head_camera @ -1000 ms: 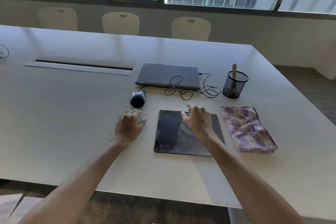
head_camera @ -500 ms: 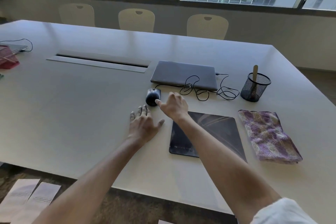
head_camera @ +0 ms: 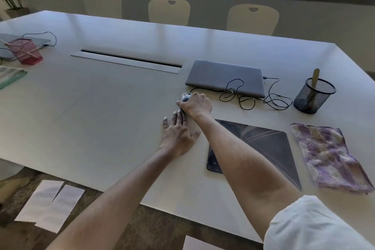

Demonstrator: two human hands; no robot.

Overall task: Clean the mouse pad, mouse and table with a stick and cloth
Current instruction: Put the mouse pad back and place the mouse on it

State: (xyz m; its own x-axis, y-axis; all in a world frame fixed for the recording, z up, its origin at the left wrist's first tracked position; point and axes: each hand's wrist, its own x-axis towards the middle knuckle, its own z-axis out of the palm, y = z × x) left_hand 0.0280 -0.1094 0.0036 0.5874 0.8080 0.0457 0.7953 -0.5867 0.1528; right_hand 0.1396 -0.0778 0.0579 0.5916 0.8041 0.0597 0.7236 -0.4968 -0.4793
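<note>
My right hand (head_camera: 195, 105) reaches across and closes over the black wired mouse (head_camera: 185, 96), which is mostly hidden under it. My left hand (head_camera: 178, 132) lies flat on the white table (head_camera: 101, 107) just below the mouse, fingers spread, holding nothing. The dark mouse pad (head_camera: 269, 144) lies to the right, partly covered by my right forearm. A purple patterned cloth (head_camera: 328, 156) lies right of the pad. A wooden stick (head_camera: 315, 77) stands in a black mesh cup (head_camera: 312, 95) at the back right.
A shut grey laptop (head_camera: 225, 77) lies behind the mouse with its tangled cable (head_camera: 251, 97) beside it. A cable slot (head_camera: 129, 60) runs along the table's middle. At far left are a red mesh basket (head_camera: 25, 50), another laptop and a green cloth (head_camera: 10, 77). Chairs line the far side.
My right hand has left the mouse pad, moved left and closed over the mouse. My left hand has stayed flat on the table. The view has shifted left.
</note>
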